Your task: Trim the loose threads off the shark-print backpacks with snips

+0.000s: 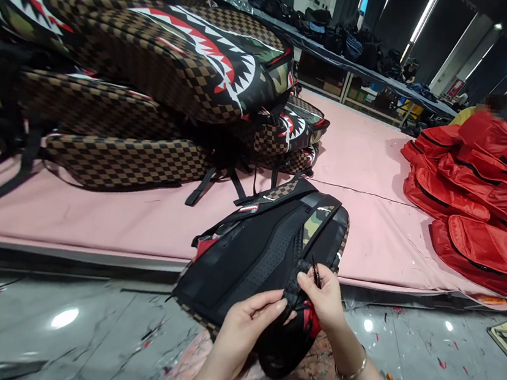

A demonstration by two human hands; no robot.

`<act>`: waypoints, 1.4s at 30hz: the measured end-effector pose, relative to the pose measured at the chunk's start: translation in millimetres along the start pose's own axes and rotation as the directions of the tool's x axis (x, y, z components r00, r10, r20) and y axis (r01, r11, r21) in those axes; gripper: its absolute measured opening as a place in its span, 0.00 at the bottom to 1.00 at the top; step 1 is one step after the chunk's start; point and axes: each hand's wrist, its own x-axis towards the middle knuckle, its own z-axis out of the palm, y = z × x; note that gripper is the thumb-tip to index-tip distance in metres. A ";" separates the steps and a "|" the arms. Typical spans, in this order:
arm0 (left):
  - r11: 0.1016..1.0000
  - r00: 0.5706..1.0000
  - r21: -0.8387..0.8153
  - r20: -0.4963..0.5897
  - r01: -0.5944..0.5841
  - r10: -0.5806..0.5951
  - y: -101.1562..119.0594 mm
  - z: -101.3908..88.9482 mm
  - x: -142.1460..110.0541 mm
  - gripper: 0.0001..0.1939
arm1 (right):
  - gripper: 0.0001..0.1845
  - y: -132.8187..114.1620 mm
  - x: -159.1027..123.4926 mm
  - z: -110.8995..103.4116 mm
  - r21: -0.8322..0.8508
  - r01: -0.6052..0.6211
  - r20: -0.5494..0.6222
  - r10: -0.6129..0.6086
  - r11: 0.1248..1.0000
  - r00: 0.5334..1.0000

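1. At the edge of the pink table (366, 253), backpack (244, 269) lies straps-up!
2. Left hand (250, 320) pinches its black strap (293, 286).
3. Right hand (326, 296) pinches that strap too, slim dark tool (316, 274) in its grasp!

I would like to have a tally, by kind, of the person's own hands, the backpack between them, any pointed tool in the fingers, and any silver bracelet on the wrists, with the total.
Hands: 2 (left hand, right hand)
Held backpack: 1
Dark pointed tool: 1
Silver bracelet: 1
Total: 5
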 end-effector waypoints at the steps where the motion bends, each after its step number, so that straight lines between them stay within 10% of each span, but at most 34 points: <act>1: 1.000 1.000 -0.011 -0.007 0.010 -0.010 -1.0 -1.9 1.4 0.22 | 0.11 -1.3 -1.4 -0.4 -0.059 0.045 -0.005 -0.046 0.997 0.999; 8: 0.997 0.999 -0.069 -0.051 -0.019 0.015 5.5 -2.0 2.5 0.23 | 0.09 -3.5 -19.8 -16.4 -0.635 0.417 0.056 -0.500 0.650 0.864; 15: 0.995 0.997 -0.081 -0.049 -0.057 0.053 7.1 -0.4 2.5 0.21 | 0.11 -10.6 -23.8 -29.1 -0.726 0.553 0.321 -0.511 0.408 0.797; 33: 0.996 0.996 0.037 -0.018 -0.083 0.084 -4.3 -0.5 2.4 0.18 | 0.12 -12.8 -22.0 -26.7 -0.707 0.515 0.346 -0.399 0.484 0.849; 42: 0.978 0.969 -0.123 0.164 -0.168 0.187 33.0 -34.5 -7.2 0.25 | 0.10 17.8 -4.8 -57.0 -0.215 0.234 -0.146 -0.268 0.948 0.952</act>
